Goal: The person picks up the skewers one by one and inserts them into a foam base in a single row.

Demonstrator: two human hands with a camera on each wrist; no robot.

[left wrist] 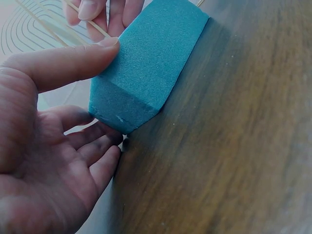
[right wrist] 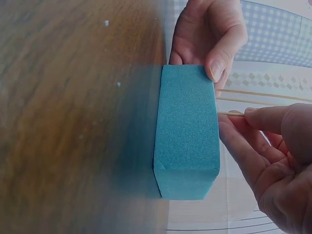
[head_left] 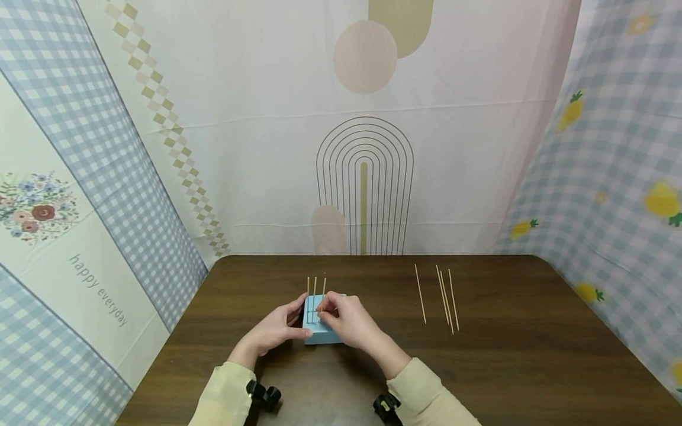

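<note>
A light blue foam block (head_left: 325, 337) sits on the brown table, its side faces large in both wrist views. My left hand (head_left: 277, 326) holds its left end, with the thumb at the top near edge and the other fingers along the left side. Two thin wooden sticks, one at the far left (head_left: 308, 290) and one beside it (head_left: 314, 291), stand upright in the block. Between thumb and fingers, my right hand (head_left: 354, 319) pinches a third stick (right wrist: 231, 114) low down. Its lower end meets the top of the block; how deep it goes is hidden.
Several loose wooden sticks (head_left: 420, 296) lie on the table (head_left: 511, 355) to the right of the block. Patterned cloths (head_left: 266, 177) hang behind and at both sides. Small pale crumbs (right wrist: 106, 23) dot the tabletop.
</note>
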